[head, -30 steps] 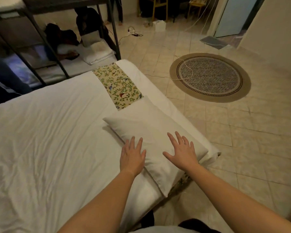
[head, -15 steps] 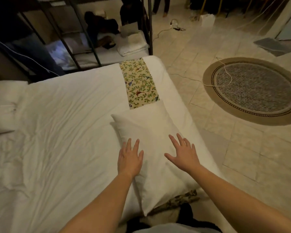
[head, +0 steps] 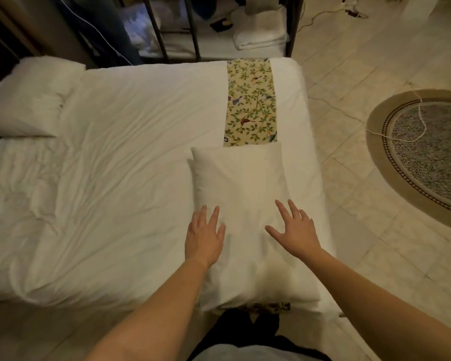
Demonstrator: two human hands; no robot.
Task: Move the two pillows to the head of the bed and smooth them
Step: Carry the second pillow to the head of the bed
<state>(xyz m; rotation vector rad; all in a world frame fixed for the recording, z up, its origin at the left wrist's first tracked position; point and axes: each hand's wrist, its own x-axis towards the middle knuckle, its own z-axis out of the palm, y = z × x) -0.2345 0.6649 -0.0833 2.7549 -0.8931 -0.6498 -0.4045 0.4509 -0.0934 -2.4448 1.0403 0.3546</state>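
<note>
Unmoved, left hand (head: 205,238) and right hand (head: 296,235) seemingly press pillow (head: 241,178).

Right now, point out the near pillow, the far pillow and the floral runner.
near pillow (head: 242,183), head view, bare middle of its top.
far pillow (head: 31,100), head view, middle of its top face.
floral runner (head: 250,102), head view, centre of the strip.

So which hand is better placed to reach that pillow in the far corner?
Left, probably: the left hand rests on the near pillow, on its edge toward the far pillow; the right hand is toward the round rug.
</note>
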